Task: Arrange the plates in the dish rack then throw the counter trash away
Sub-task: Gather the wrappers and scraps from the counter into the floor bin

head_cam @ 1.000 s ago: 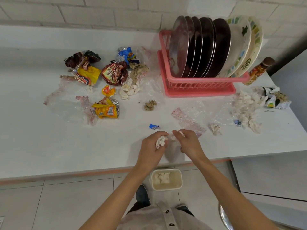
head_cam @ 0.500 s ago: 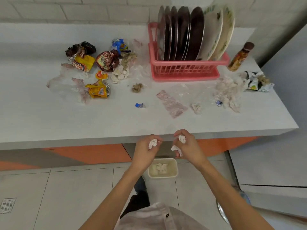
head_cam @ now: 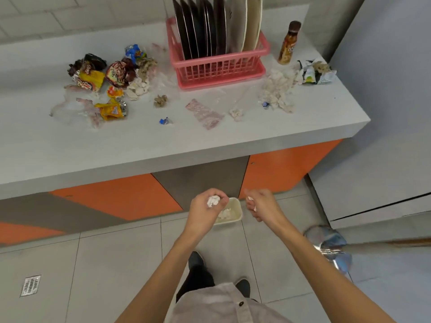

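Note:
Several plates (head_cam: 210, 26) stand upright in the pink dish rack (head_cam: 219, 66) at the back of the counter. My left hand (head_cam: 205, 208) grips a crumpled white tissue (head_cam: 213, 201) over the left rim of a small cream bin (head_cam: 236, 209) on the floor. Beside the bin's right edge, my right hand (head_cam: 262, 205) holds small white tissue scraps (head_cam: 250, 198). White paper lies inside the bin. Snack wrappers (head_cam: 102, 75) and torn tissue (head_cam: 277, 89) are spread over the grey counter (head_cam: 163, 141).
A brown sauce bottle (head_cam: 289, 43) stands right of the rack, with crumpled packets (head_cam: 314, 72) beyond it. A pink wrapper strip (head_cam: 205, 113) and a blue scrap (head_cam: 164, 121) lie mid-counter. A shiny metal object (head_cam: 328, 245) sits on the floor at right, a drain grate (head_cam: 30, 285) at left.
Both hands have drawn back from the counter and dropped below its edge, carrying the tissue pieces down over the bin. The view has tilted toward the floor.

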Demonstrator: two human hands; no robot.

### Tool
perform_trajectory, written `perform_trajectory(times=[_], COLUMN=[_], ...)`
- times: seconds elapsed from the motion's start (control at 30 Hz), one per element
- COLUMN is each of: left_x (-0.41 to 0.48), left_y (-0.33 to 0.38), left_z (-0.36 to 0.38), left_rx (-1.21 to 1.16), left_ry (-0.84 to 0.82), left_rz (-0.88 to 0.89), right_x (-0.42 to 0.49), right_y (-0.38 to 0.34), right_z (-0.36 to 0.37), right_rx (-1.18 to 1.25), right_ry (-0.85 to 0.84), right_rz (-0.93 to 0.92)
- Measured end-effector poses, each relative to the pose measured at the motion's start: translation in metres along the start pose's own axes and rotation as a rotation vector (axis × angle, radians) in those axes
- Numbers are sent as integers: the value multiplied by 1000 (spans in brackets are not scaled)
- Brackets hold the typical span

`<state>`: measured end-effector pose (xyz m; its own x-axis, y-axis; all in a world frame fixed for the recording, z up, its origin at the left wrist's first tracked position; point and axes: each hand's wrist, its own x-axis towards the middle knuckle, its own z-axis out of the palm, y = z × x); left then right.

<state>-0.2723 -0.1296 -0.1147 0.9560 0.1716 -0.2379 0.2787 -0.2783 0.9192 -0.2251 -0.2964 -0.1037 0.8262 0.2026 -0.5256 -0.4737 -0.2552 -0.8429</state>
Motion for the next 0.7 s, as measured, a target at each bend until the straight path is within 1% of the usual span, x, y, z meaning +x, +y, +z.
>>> perform_trajectory(times=[0.13,0.2,0.27,0.33,0.43,0.57,0.7], left_x=[4,9,17,24,33,49,85], left_y=[-14,-27,-45,-70,-105,-135,-167], left_z=[-7,-15,-25,-34,-43,-41,-20], left_rx=[10,26,109,168,116,65,7], left_ry=[-3,-25,-56,-81,-107,-146,-160], left_rz=[-57,-101,-155,-230,-338,-370,-437], right_x=[8,17,27,39,56,84,129], right_y=[13,21,32,47,73,98,126], right_z=[-2,1,5,10,20,36,49], right_rx=[-98,-211,-341,-395,-374,-283,-166], right_ry=[67,85,112,125,112,74,46], right_rz=[-6,4,12,25,101,192,314])
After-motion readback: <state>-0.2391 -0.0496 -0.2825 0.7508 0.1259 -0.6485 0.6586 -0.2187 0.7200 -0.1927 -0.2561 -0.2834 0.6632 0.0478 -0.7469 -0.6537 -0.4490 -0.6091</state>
